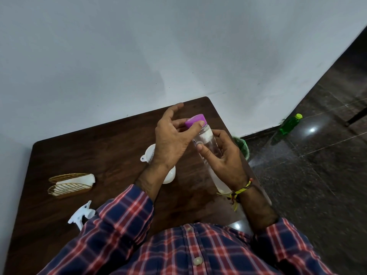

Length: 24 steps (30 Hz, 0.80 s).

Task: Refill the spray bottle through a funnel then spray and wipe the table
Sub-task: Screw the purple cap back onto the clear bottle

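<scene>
Above the dark wooden table (103, 147) I hold a clear plastic bottle (210, 142) with a purple cap (195, 119), tilted away from me. My right hand (224, 157) wraps the bottle's body. My left hand (171, 139) pinches the purple cap with thumb and fingers. A white funnel (148, 154) sits under my left wrist, partly hidden, on something white and round (169, 175). The white spray trigger head (82, 214) lies loose on the table at the near left.
A gold wire holder with white cloth or paper (70, 184) stands at the table's left. A green bin (242, 146) sits on the floor by the table's right edge. A green bottle with a yellow cap (290, 125) stands on the dark tiled floor by the wall.
</scene>
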### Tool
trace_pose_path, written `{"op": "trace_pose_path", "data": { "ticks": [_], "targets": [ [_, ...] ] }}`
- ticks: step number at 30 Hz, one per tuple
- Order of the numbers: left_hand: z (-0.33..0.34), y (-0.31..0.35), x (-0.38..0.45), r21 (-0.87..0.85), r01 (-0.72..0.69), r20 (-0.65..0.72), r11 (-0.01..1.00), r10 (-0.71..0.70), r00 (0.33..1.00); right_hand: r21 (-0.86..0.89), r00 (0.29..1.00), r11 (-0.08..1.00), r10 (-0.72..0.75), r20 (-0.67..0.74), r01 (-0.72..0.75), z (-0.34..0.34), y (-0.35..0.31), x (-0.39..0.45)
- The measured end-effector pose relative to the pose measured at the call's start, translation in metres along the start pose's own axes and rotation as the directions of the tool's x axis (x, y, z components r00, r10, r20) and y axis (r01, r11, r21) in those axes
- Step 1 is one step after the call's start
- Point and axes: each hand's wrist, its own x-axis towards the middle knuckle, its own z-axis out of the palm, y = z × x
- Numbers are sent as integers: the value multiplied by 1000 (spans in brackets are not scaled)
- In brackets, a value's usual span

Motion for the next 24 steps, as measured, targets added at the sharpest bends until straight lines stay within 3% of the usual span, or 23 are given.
{"op": "trace_pose_path", "data": {
  "ticks": [6, 11, 14, 17, 24],
  "targets": [
    [-15, 1, -3, -156, -10, 85, 988, 23, 996, -51, 998, 999, -7, 62, 10, -5, -10, 2],
    [-38, 16, -9, -255, -16, 88, 967, 40, 995, -196, 993, 974, -116, -6, 112, 7, -38, 11],
    [-67, 18, -15, -249, -87, -53, 965, 77, 996, -252, 988, 959, -147, -56, 129, 27, -65, 16],
    [-106, 8, -24, -176, -127, -245, 976, 82, 966, -185, 990, 976, -127, -55, 115, 60, -92, 18],
    [-218, -64, -54, -65, 42, -608, 997, -73, 791, -5, 996, 996, -89, 13, 89, 167, -117, 16]
  ]
}}
